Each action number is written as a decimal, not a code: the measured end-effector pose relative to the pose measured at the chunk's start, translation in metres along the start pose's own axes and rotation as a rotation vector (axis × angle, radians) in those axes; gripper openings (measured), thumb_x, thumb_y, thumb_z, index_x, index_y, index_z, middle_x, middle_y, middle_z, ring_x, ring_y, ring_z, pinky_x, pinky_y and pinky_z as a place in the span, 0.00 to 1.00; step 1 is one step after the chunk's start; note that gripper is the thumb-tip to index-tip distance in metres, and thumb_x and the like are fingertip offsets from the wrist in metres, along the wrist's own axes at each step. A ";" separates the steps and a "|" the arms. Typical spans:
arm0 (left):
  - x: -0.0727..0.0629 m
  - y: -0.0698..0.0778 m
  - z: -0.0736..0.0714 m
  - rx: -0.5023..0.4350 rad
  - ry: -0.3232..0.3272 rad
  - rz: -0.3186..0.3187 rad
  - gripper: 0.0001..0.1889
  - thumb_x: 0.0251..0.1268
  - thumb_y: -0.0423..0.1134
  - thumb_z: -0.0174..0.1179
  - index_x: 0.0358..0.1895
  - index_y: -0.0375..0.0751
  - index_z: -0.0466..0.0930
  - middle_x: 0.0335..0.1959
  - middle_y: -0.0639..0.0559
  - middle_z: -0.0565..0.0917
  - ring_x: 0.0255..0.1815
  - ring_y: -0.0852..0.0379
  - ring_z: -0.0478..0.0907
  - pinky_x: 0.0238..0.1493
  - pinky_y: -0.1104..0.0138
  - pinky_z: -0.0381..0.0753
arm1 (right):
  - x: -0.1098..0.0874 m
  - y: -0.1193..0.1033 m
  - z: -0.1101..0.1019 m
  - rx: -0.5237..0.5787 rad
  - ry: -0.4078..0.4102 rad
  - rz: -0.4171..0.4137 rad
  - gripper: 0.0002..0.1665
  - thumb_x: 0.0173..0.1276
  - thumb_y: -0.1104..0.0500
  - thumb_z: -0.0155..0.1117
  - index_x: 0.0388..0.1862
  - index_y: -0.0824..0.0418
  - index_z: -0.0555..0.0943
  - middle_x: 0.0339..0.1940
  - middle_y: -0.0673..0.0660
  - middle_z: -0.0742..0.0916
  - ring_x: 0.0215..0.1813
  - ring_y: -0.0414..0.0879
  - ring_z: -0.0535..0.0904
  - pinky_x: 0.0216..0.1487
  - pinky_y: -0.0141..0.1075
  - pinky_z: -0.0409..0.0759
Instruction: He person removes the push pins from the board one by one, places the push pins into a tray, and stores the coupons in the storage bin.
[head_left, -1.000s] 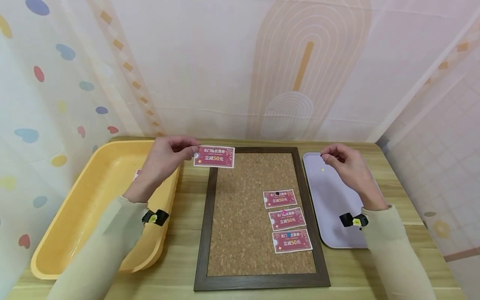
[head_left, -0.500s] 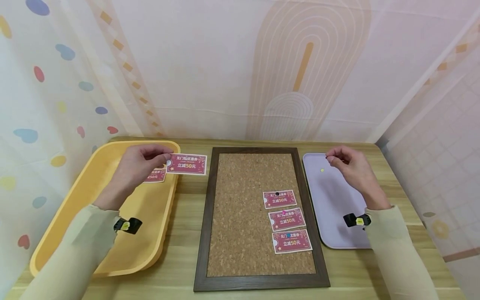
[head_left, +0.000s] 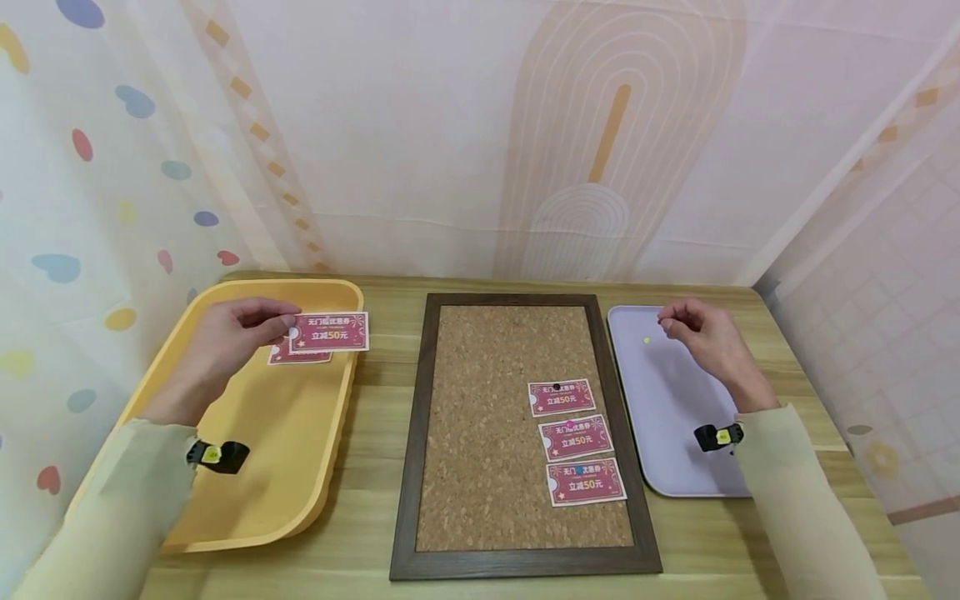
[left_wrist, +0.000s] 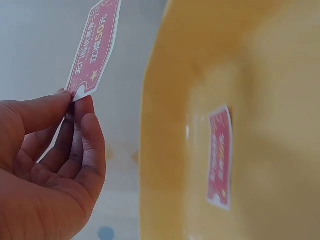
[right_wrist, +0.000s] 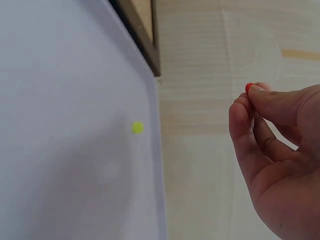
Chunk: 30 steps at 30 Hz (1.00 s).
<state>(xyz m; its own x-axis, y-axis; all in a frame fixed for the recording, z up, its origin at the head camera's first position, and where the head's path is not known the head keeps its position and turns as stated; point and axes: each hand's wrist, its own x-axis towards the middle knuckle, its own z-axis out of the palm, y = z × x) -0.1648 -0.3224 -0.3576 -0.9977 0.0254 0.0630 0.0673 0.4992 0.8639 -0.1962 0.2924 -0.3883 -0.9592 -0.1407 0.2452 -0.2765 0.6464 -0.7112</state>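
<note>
My left hand pinches a red-and-white paper coupon by its left end, above the yellow bin. A second coupon lies on the bin's floor, partly covered by the held one in the head view. Over the far end of the lilac tray, my right hand pinches a small red thumbtack between thumb and fingertips. A yellow thumbtack lies in that tray. On the cork board, three coupons are fixed in a column at the lower right, with black, pink and blue tacks.
The board's dark wooden frame stands between bin and tray on the wooden table. A patterned cloth wall closes off the back and both sides. Each wrist wears a small black camera.
My left hand has moved left with the coupon, from over the board's top left corner to over the yellow bin. The right hand has shifted slightly right, still pinching the thumbtack.
</note>
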 end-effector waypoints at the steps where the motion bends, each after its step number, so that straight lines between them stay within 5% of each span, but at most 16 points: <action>1: -0.001 -0.004 -0.003 -0.025 -0.004 -0.004 0.14 0.76 0.34 0.61 0.55 0.27 0.83 0.37 0.69 0.86 0.37 0.69 0.82 0.39 0.76 0.82 | 0.000 0.002 0.000 -0.006 -0.007 0.001 0.04 0.72 0.71 0.65 0.43 0.71 0.84 0.38 0.66 0.87 0.34 0.33 0.75 0.35 0.24 0.73; 12: -0.005 -0.040 -0.029 -0.102 -0.080 -0.104 0.09 0.77 0.35 0.60 0.50 0.36 0.87 0.39 0.67 0.87 0.38 0.67 0.83 0.42 0.74 0.83 | 0.004 0.019 0.002 -0.108 -0.070 -0.050 0.02 0.70 0.71 0.68 0.38 0.67 0.86 0.32 0.59 0.88 0.31 0.37 0.73 0.32 0.26 0.72; 18: -0.002 -0.054 -0.033 -0.105 -0.129 -0.167 0.08 0.77 0.34 0.60 0.50 0.35 0.87 0.38 0.67 0.87 0.39 0.69 0.83 0.44 0.73 0.84 | 0.006 0.026 0.002 -0.096 -0.149 0.028 0.03 0.73 0.70 0.65 0.41 0.67 0.86 0.36 0.61 0.88 0.34 0.43 0.76 0.35 0.30 0.73; 26: 0.003 -0.071 -0.036 -0.061 -0.200 -0.226 0.18 0.77 0.31 0.59 0.59 0.16 0.76 0.38 0.64 0.87 0.38 0.67 0.84 0.45 0.70 0.85 | 0.008 0.037 0.002 -0.059 -0.239 0.104 0.06 0.75 0.71 0.60 0.45 0.70 0.84 0.40 0.64 0.86 0.39 0.48 0.74 0.39 0.31 0.73; 30: 0.004 -0.078 -0.039 0.010 -0.237 -0.263 0.22 0.78 0.33 0.59 0.64 0.15 0.72 0.43 0.57 0.87 0.40 0.66 0.85 0.46 0.68 0.86 | 0.008 0.043 0.003 -0.046 -0.255 0.102 0.06 0.75 0.71 0.61 0.45 0.71 0.84 0.41 0.64 0.86 0.40 0.47 0.74 0.40 0.29 0.74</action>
<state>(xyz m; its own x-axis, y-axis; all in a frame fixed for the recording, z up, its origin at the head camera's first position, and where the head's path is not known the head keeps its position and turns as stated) -0.1735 -0.3947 -0.4057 -0.9554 0.0950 -0.2797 -0.1908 0.5242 0.8299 -0.2161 0.3164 -0.4185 -0.9673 -0.2537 -0.0043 -0.1803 0.6993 -0.6917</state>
